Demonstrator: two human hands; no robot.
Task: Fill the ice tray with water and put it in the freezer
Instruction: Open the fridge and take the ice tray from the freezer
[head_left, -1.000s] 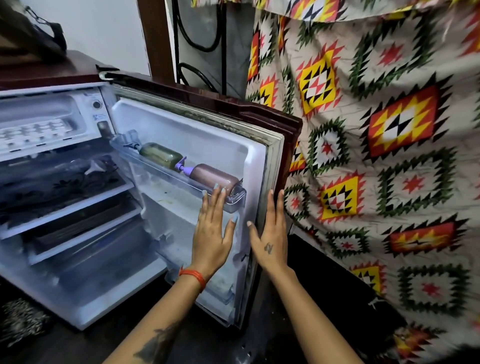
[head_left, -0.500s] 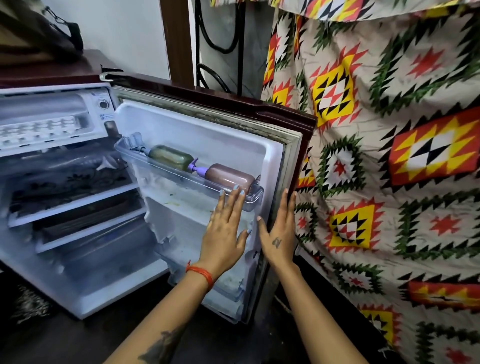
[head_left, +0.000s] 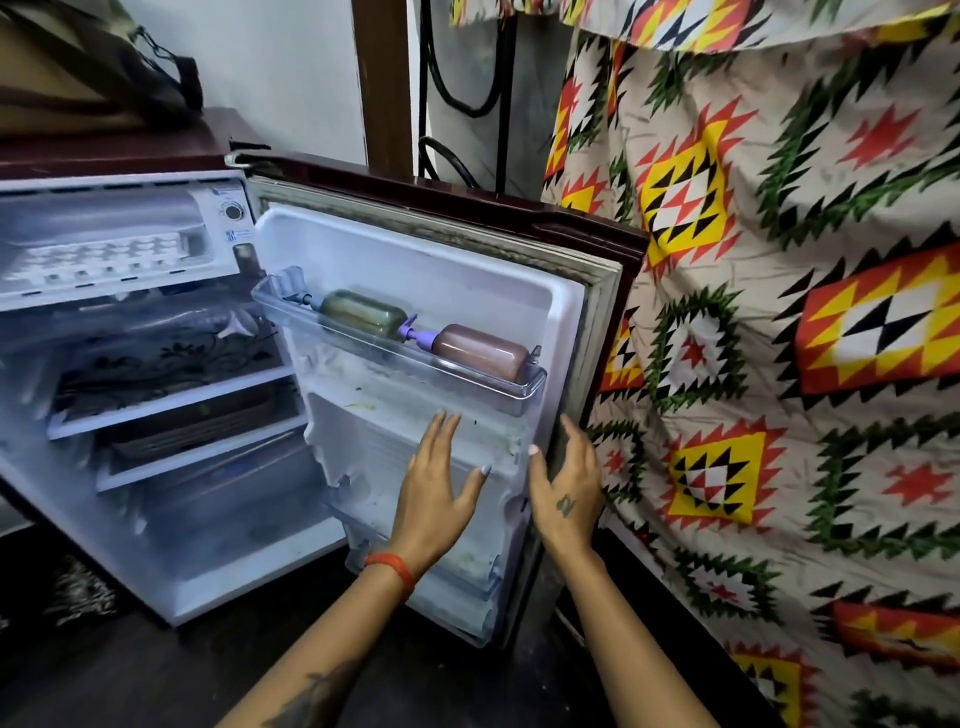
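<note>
A white ice tray (head_left: 106, 254) lies inside the freezer compartment (head_left: 111, 205) at the top left of a small open fridge. The fridge door (head_left: 415, 260) stands open to the right. My left hand (head_left: 436, 496) is held flat with fingers apart against the door's inner lining, below the door shelf. At the door's outer edge my right hand (head_left: 566, 488) has its fingers spread, and the palm rests by the gasket. Neither hand holds anything.
A clear door shelf (head_left: 395, 358) carries a green bottle (head_left: 363, 314) and a brown bottle (head_left: 480, 351) lying on their sides. Fridge shelves (head_left: 171, 402) hold dark trays. A patterned cloth (head_left: 779, 312) hangs close on the right. Black cables (head_left: 457, 98) run behind. The floor (head_left: 130, 670) is dark.
Both hands have slid lower on the door, away from the bottle shelf. The view has shifted left, so the fridge sits further right in frame.
</note>
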